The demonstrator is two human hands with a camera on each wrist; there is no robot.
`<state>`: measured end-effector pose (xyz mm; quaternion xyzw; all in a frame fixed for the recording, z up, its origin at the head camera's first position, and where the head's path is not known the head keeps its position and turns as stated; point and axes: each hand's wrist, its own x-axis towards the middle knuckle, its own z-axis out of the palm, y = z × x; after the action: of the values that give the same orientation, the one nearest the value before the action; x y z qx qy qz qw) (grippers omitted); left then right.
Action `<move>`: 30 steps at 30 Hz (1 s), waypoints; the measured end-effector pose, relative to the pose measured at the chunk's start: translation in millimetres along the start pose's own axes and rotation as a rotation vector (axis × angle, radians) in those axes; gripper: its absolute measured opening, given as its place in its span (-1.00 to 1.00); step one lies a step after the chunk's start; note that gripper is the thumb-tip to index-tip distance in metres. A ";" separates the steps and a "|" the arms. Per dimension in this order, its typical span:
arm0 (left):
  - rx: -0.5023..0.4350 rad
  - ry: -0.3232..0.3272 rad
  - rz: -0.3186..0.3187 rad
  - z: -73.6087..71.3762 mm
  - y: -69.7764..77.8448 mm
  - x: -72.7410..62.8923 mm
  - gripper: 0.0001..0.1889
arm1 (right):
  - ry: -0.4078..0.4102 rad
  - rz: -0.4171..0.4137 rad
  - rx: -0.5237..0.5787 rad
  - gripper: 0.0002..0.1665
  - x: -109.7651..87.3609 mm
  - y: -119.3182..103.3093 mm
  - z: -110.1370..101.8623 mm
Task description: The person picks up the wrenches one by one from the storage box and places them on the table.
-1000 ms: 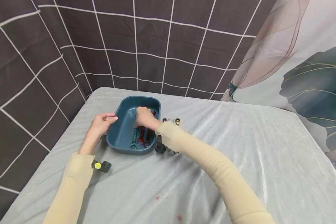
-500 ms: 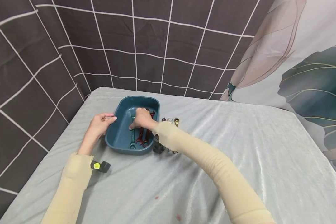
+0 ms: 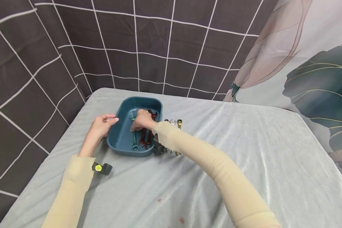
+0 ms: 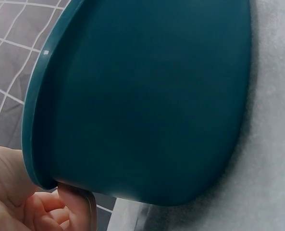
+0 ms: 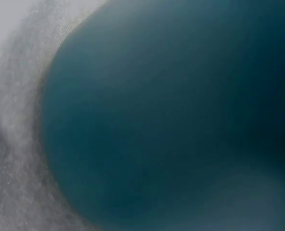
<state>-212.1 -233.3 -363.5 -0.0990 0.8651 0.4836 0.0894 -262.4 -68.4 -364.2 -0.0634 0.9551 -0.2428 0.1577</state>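
A blue rectangular bin [image 3: 122, 126] stands at the table's far left. My left hand [image 3: 100, 126] pinches its left rim; the left wrist view has the fingers [image 4: 77, 207] curled beneath the lip. Inside the bin my right hand [image 3: 142, 120] bends down over a green wrench [image 3: 135, 142] and grips its middle, which the hand hides. Just right of it lie two red wrenches, one red wrench [image 3: 142, 139] nearer and a darker red wrench [image 3: 149, 139] by the right wall. In the right wrist view the bin wall [image 5: 147, 120] blocks the hand.
Beside the bin's right wall several more wrenches lie on the table, among them a gold wrench [image 3: 179, 123] and a silver wrench [image 3: 172, 122], partly behind the right sleeve. A grey cloth [image 3: 216, 133] covers the table. Dark checked curtain [image 3: 151, 41] hangs behind.
My right hand has shifted slightly left within the bin, and the far end of the green wrench has swung left with it. The left hand stays on the rim.
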 end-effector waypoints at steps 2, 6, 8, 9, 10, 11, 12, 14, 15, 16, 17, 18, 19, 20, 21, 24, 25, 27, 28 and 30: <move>-0.001 0.001 0.003 -0.2 -0.2 0.2 -0.46 | -0.004 0.046 -0.007 -0.39 4.2 -2.8 2.0; 0.003 0.003 0.012 -0.2 -1.0 0.7 -0.46 | -0.002 0.079 0.003 -0.45 7.7 -4.4 3.5; 0.004 0.004 0.016 0.0 -1.4 0.8 -0.47 | 0.002 0.083 0.005 -0.47 7.5 -4.5 3.5; 0.006 0.006 0.017 0.1 -1.6 1.0 -0.47 | 0.001 0.085 0.011 -0.47 7.3 -4.3 3.5; 0.007 0.005 0.017 0.1 -1.8 1.1 -0.47 | 0.003 0.085 0.008 -0.47 7.2 -4.2 3.5; 0.009 0.005 0.016 0.2 -1.8 1.1 -0.47 | 0.003 0.085 0.009 -0.48 7.1 -4.1 3.5; 0.009 0.006 0.015 0.2 -1.8 1.3 -0.47 | 0.003 0.088 0.012 -0.48 7.0 -4.1 3.5; 0.009 0.005 0.014 0.2 -1.9 1.8 -0.46 | -0.002 0.091 0.017 -0.47 7.3 -3.7 3.9; 0.009 0.005 0.013 0.1 -1.9 2.0 -0.47 | -0.003 0.091 0.019 -0.47 7.3 -3.4 4.0; 0.008 0.004 0.014 0.1 -2.0 2.1 -0.46 | -0.002 0.089 0.019 -0.46 7.4 -3.1 4.3; 0.008 0.005 0.014 0.1 -2.0 2.2 -0.47 | -0.004 0.088 0.023 -0.46 7.4 -2.8 4.4; 0.007 0.005 0.014 -0.1 -2.3 2.5 -0.47 | -0.004 0.085 0.026 -0.46 7.3 -2.4 4.5; 0.006 0.004 0.014 -0.1 -2.7 3.0 -0.48 | -0.005 0.080 0.028 -0.46 7.4 -2.0 4.8; 0.006 0.003 0.015 -0.1 -2.7 2.8 -0.48 | -0.005 0.076 0.030 -0.47 7.3 -1.6 5.0; 0.006 0.004 0.015 -0.1 -3.0 3.0 -0.49 | -0.009 0.069 0.035 -0.50 7.2 -1.1 5.3; 0.003 0.005 0.015 0.4 -3.1 3.1 -0.49 | -0.030 0.049 0.064 -0.61 6.4 -0.2 6.5; 0.002 0.006 0.016 0.5 -3.3 3.4 -0.48 | -0.041 0.038 0.080 -0.66 6.1 -0.2 7.2; -0.002 0.008 0.020 0.8 -3.2 3.3 -0.48 | -0.057 -0.002 0.102 -0.75 4.6 -0.6 8.3; -0.005 0.009 0.022 0.9 -3.2 3.3 -0.47 | -0.060 -0.026 0.100 -0.78 3.6 -1.2 8.6; -0.008 0.010 0.027 0.6 -3.5 3.3 -0.47 | -0.058 -0.073 0.086 -0.77 1.3 -2.8 9.1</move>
<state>-214.4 -234.9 -367.5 -0.0902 0.8649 0.4876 0.0781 -260.5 -75.1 -370.8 -0.0983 0.9358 -0.2874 0.1788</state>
